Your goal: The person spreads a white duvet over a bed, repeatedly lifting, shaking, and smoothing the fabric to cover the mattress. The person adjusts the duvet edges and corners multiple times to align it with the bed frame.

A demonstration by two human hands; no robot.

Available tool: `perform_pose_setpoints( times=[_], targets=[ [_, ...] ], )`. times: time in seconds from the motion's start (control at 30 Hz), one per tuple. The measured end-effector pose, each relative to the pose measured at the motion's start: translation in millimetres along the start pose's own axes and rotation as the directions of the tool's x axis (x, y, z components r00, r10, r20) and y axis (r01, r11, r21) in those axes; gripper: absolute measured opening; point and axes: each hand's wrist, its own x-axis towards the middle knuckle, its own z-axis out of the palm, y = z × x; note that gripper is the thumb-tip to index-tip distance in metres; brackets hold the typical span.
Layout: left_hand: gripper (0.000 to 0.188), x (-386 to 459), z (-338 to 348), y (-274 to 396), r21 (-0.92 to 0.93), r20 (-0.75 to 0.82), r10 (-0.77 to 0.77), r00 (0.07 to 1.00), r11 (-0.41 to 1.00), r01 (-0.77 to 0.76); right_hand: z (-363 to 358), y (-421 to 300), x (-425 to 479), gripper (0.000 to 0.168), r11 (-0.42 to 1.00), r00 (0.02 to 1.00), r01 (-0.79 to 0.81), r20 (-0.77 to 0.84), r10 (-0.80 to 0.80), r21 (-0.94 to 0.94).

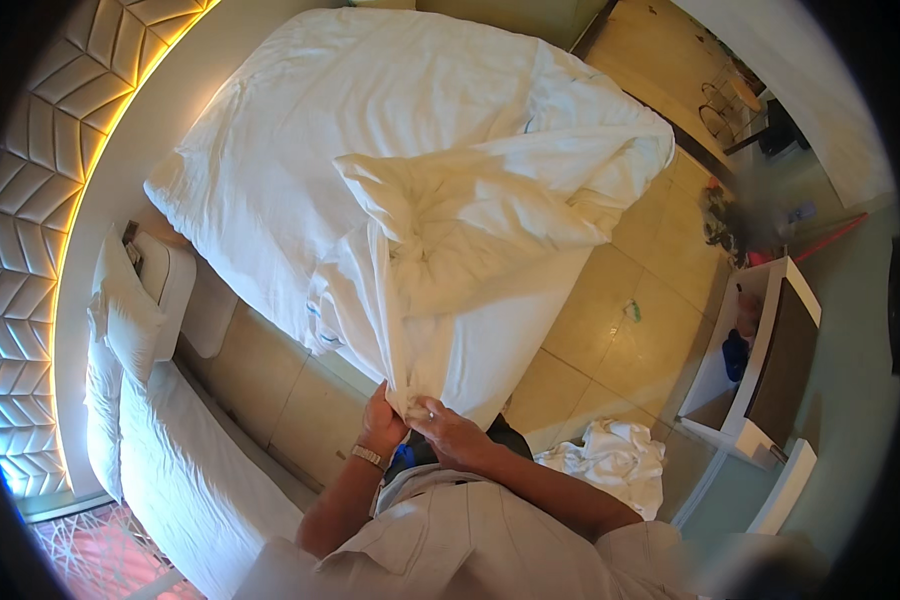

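A gathered corner of a white duvet cover or sheet is held in both my hands, close in front of my body. My left hand, with a metal watch at the wrist, grips it from the left side. Just beside it, my right hand pinches the same cloth, a ring on one finger. From my hands the cloth runs up in folds onto a bed spread with white bedding, where it lies bunched and twisted over the near right part.
A second bed with white pillows stands left, by a white nightstand. Crumpled white linen lies on the tiled floor at right, near a small green item. An open-shelved cabinet stands against the right wall.
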Motion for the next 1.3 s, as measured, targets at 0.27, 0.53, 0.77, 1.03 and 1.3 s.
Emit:
perform_pose_setpoints(
  times=[0.27,0.53,0.77,1.03,1.3],
  targets=[
    [0.045,-5.5,-9.2,12.5,-0.243,0.169,-0.039,0.985,0.967,0.080,9.6,5.2,23.5,0.019,0.810,0.855,-0.370,-0.173,0.488,0.455],
    [0.047,-2.9,-37.5,30.6,-0.032,0.194,-0.166,0.967,0.984,0.175,16.8,-20.6,77.2,0.071,0.858,0.865,-0.489,-0.044,0.500,0.157],
    [0.048,-3.2,-46.2,56.7,0.150,0.138,-0.264,0.955,0.958,0.243,25.6,-3.1,85.4,0.064,0.806,0.809,-0.588,0.055,0.585,0.065],
    [0.051,-16.8,-56.8,72.4,0.232,0.178,-0.215,0.960,0.958,0.171,11.9,17.1,69.9,0.059,0.701,0.711,-0.702,0.084,0.698,0.121],
    [0.052,-33.1,-44.9,43.1,0.304,0.076,-0.138,0.988,0.947,0.108,14.9,45.3,93.2,0.029,0.944,0.998,0.010,0.067,0.013,-0.329]
  ],
)
